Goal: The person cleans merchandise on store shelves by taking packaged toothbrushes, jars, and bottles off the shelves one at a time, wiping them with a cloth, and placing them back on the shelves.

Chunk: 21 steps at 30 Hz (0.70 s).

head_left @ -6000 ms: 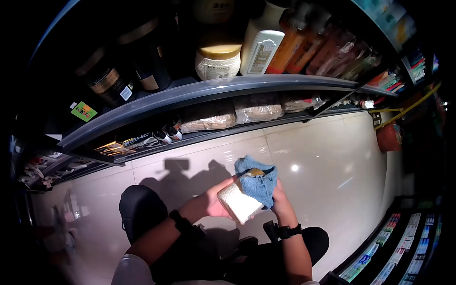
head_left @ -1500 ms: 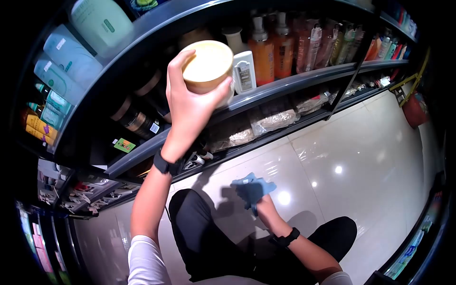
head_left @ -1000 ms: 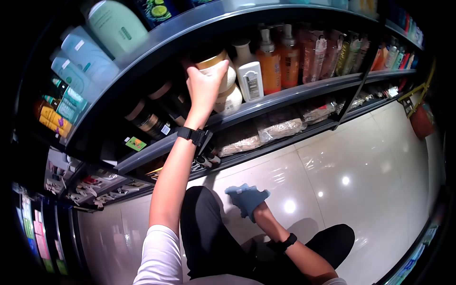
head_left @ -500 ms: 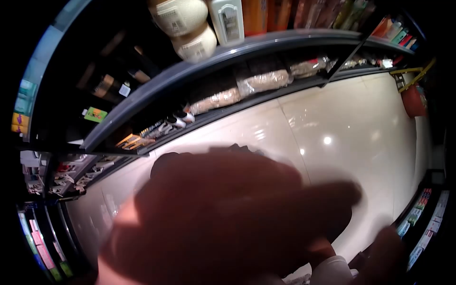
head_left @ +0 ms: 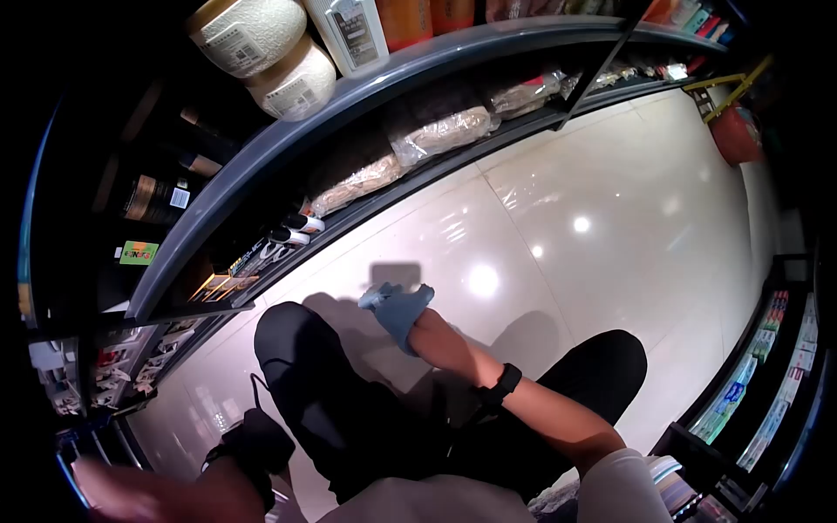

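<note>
Over the pale tiled floor (head_left: 602, 288), between the person's dark-trousered knees, right hand (head_left: 403, 315) closed round a blue cloth (head_left: 394, 307); fingers hidden beneath the fabric, so their exact set cannot be read. Cloth is clear of the floor, bunched, with loose corners sticking out. Black wristband (head_left: 501, 383) on the right wrist. Left hand (head_left: 131, 492) low at the left edge, blurred and partly cropped; cannot tell whether its fingers are spread or pressed together.

Shelf (head_left: 261, 144), upper left: two cream textured jars, upper jar (head_left: 248, 37) resting on lower jar (head_left: 295, 83), both with printed labels facing out. White bottle (head_left: 350, 35) stands just beside them; orange bottles (head_left: 405, 22) next along. Dark jar (head_left: 157, 199) further left, near a green tag (head_left: 139, 253). Level below: plastic-wrapped packs (head_left: 445, 132). Far upper right: red container (head_left: 737, 135) near a yellow frame (head_left: 741, 87).
</note>
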Available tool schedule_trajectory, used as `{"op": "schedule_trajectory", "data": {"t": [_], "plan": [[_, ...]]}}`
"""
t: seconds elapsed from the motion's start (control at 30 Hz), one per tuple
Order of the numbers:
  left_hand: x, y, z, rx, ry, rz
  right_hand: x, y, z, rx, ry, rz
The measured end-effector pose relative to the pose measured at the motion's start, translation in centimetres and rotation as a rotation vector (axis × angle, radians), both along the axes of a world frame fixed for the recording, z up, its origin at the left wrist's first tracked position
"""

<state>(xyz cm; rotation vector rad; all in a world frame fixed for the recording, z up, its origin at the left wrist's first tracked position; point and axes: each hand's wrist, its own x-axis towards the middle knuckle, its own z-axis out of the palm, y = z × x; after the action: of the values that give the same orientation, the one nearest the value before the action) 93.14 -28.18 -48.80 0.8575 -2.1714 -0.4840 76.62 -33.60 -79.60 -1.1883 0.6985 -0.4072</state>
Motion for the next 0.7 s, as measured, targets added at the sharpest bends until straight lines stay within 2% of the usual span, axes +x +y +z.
{"op": "schedule_trajectory", "data": {"t": [0.07,0.17,0.2,0.23,0.33,0.47,0.5,0.53,0.6,0.67,0.7], "plan": [[0.9,-0.4,-0.1,-0.082,-0.114,0.02,0.5,0.2,-0.6,0.04,0.025,-0.024],[1.0,0.0,0.0,-0.071,-0.069,0.032,1.0,0.1,-2.1,-0.065,-0.021,0.026],[1.1,0.1,0.0,-0.072,-0.041,0.042,1.0,-0.2,-0.5,0.049,0.038,0.056],[1.2,0.3,-0.1,-0.085,-0.009,0.052,1.1,0.2,-0.9,0.053,0.036,0.055],[1.5,1.2,-0.6,-0.218,0.158,0.127,1.8,0.4,-1.5,-0.066,-0.062,-0.001],[1.2,1.3,-1.5,-0.602,0.461,0.284,1.4,0.3,-0.6,-0.091,-0.013,-0.001],[0.2,0.9,-1.5,-0.514,0.355,0.308,1.4,0.5,-0.5,-0.114,-0.018,-0.006],[-1.5,0.9,-1.4,-0.287,0.155,0.378,1.4,0.5,-0.2,-0.076,-0.004,-0.011],[-3.2,0.6,-0.2,-0.05,-0.06,0.46,1.8,0.7,-2.1,-0.104,-0.03,-0.001],[-3.4,-0.6,1.5,0.282,-0.055,0.214,1.9,1.0,-2.4,-0.124,-0.058,0.003],[-3.4,-0.7,1.5,0.319,0.004,0.128,1.7,0.7,-1.4,-0.038,-0.028,0.016]]}}
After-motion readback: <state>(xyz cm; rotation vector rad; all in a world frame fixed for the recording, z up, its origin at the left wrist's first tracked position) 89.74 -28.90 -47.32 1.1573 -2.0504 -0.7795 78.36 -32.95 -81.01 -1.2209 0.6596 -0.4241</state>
